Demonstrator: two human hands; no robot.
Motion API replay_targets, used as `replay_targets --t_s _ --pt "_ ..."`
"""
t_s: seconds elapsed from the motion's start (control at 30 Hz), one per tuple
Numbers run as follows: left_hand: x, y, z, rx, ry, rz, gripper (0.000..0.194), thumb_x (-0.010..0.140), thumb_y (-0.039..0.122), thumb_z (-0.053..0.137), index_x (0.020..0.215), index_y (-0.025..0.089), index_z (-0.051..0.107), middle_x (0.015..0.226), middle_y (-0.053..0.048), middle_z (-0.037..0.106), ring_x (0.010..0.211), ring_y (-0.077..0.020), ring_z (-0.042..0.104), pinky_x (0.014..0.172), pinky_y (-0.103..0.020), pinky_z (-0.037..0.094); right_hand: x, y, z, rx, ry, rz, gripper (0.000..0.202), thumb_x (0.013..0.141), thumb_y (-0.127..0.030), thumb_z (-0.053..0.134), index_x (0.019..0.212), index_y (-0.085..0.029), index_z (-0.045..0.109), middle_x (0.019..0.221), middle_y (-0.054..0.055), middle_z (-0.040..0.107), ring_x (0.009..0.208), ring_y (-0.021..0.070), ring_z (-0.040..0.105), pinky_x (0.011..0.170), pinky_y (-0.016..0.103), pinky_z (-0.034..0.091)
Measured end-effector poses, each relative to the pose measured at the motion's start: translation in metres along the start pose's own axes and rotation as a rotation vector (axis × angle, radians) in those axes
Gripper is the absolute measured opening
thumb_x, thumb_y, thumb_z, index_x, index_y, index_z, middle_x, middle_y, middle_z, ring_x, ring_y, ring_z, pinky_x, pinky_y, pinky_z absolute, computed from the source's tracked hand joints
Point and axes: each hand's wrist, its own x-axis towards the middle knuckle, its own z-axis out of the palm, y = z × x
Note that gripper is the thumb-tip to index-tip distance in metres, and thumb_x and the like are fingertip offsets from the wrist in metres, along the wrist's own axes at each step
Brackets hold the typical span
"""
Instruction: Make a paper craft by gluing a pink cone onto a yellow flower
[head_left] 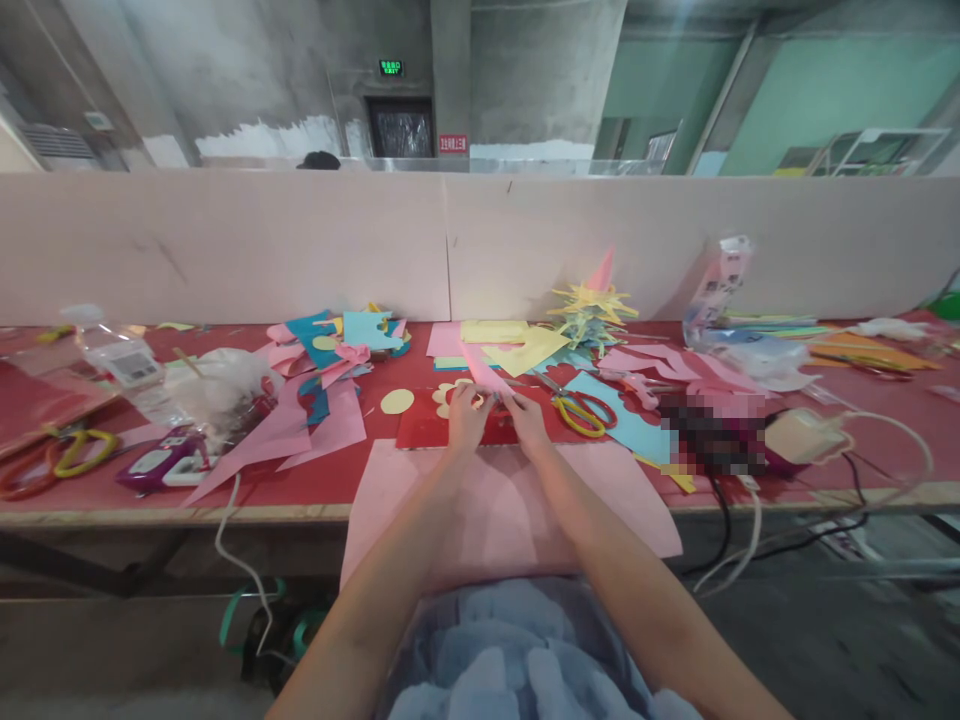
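Note:
Between both hands, a pink strip [482, 368], paper-like or felt, points away from me and narrows toward the top. My left hand [468, 418] pinches its near end from the left. Closed on the right side of that same end is my right hand [529, 424]. Under the hands lies a red sheet [416, 432], with a cream flower-shaped cutout [442, 398] partly hidden by my left fingers. A pale yellow oval [397, 401] rests left of it. Scissors with red and yellow handles [583, 414] lie right of my right hand. A large pink sheet [510, 510] spreads beneath my forearms.
Pink and blue scraps [322, 370] pile up at left. A cone of fringed layers [592, 305] stands at the back. Other scissors [82, 450], a plastic bottle [120, 350], a white plug [806, 436] with cables and a blue sheet [637, 420] occupy the red table. A partition [300, 240] rises behind.

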Motion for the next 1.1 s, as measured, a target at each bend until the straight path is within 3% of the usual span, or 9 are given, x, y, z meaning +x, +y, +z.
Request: replay_targets --t_s 0.7,1.1 --pt "0.0015 -0.0044 0.0023 -0.107 0.02 -0.116 0.006 0.07 0.023 0.06 0.071 0.019 0.056 0.076 -0.003 0.058 0.078 -0.0158 0.053 0.08 -0.031 0.041 0.0002 0.0016 0.0002 -0.041 -0.034 -0.017 0.037 0.065 -0.053 0.062 0.072 -0.017 0.067 0.069 0.003 0.066 0.069 0.0191 0.062 0.063 0.031 0.051" --pt "0.0017 0.0007 0.0016 -0.168 0.02 -0.144 0.007 0.072 0.024 0.059 0.072 0.018 0.054 0.077 -0.003 0.057 0.078 -0.0157 0.054 0.08 -0.031 0.043 -0.0009 0.0008 0.0019 -0.083 -0.042 -0.033 0.041 0.063 -0.055 0.062 0.076 -0.017 0.066 0.067 0.003 0.066 0.061 0.0183 0.06 0.055 0.03 0.048"
